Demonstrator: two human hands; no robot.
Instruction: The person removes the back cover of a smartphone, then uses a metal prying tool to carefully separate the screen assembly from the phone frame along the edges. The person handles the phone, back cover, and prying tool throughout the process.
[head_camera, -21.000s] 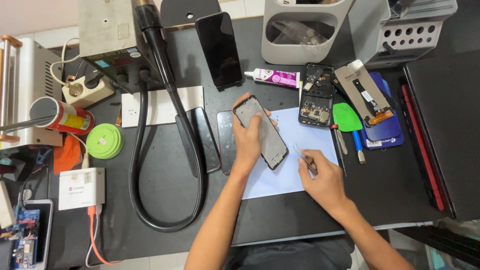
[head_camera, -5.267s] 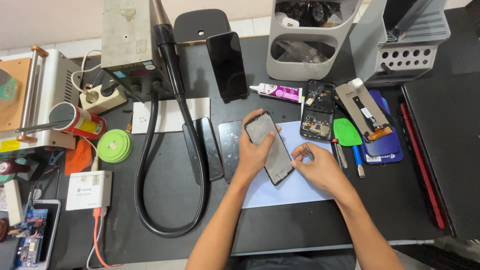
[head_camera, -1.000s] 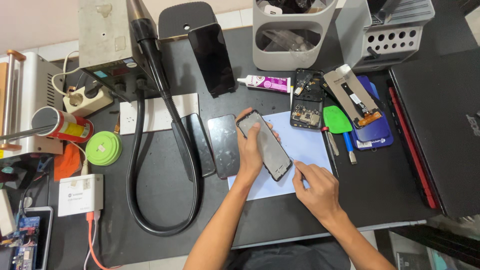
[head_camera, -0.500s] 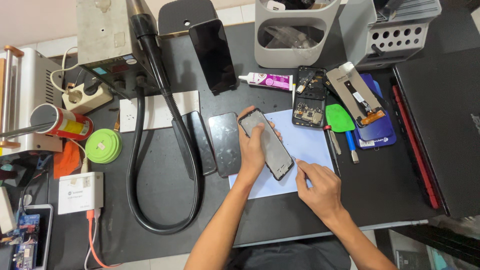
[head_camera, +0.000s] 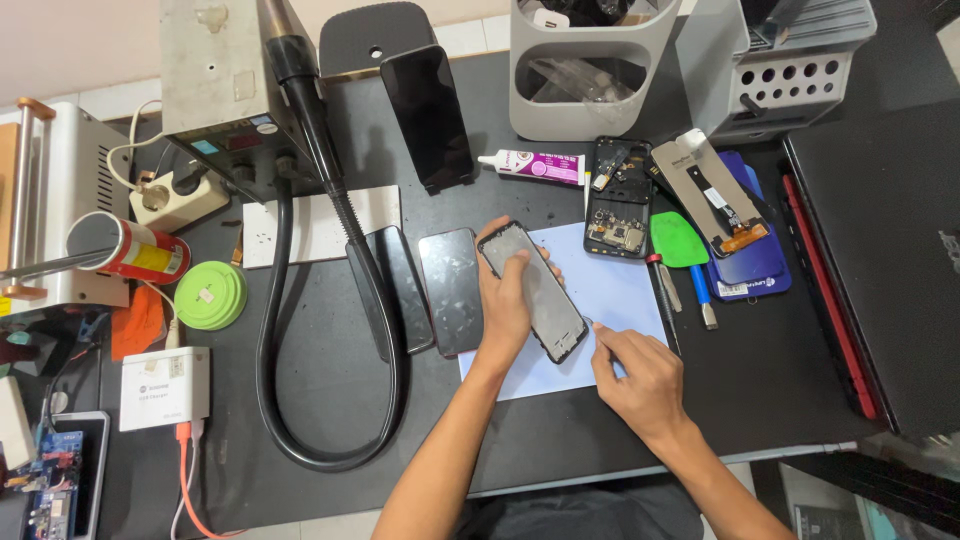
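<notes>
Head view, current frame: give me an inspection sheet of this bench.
Surface: black mat, pale blue sheet on it.
Job's things: phone frame on the sheet, tilted.
Clutter: two dark phones, opened phone body, green pry tool, glue tube, green round tin.
Grippers: left hand grips the frame; right hand at its lower corner, what its fingers pinch too small to tell.
Cables: black hose, orange cable.
Surroundings: grey bins, laptop.

Black phone frame w/ grey inner face up, lying diagonal on pale-blue sheet at counter centre, lower corner twd the near edge.
</notes>
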